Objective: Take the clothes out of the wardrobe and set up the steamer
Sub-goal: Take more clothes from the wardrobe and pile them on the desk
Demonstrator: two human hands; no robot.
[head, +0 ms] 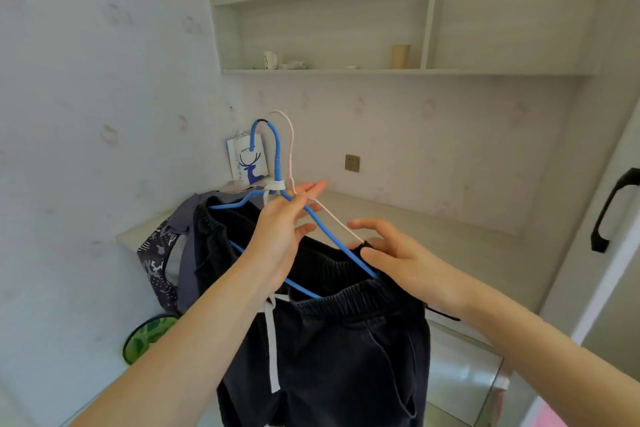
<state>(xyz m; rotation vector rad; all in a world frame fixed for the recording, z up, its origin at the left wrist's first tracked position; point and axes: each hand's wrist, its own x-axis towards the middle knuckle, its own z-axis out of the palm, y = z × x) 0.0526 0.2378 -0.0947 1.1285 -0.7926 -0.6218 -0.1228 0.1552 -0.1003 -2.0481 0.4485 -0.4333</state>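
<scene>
Pale patterned wallpaper, white wall shelves (346,71) and a smooth light desk top (433,218) are filling the background. Clothes are looking already out of the wardrobe: dark trousers (346,340) are hanging in front of the desk on a blue hanger (277,156), with a thin pink hanger (291,139) riding beside it. Left hand (284,239) is pinching the blue hanger just below its neck between mostly straight fingers. Right hand (401,256) is reaching to the waistband at the hanger's right end, fingers spread, gripping nothing. Trousers: heavy dark weave, gathered elastic waist, flat white drawstring (273,350) dangling. Hangers: coated wire, rounded hooks. A grey patterned garment (156,253) is draping over the desk's left edge. No steamer is showing, so I'm judging its setup as not started.
</scene>
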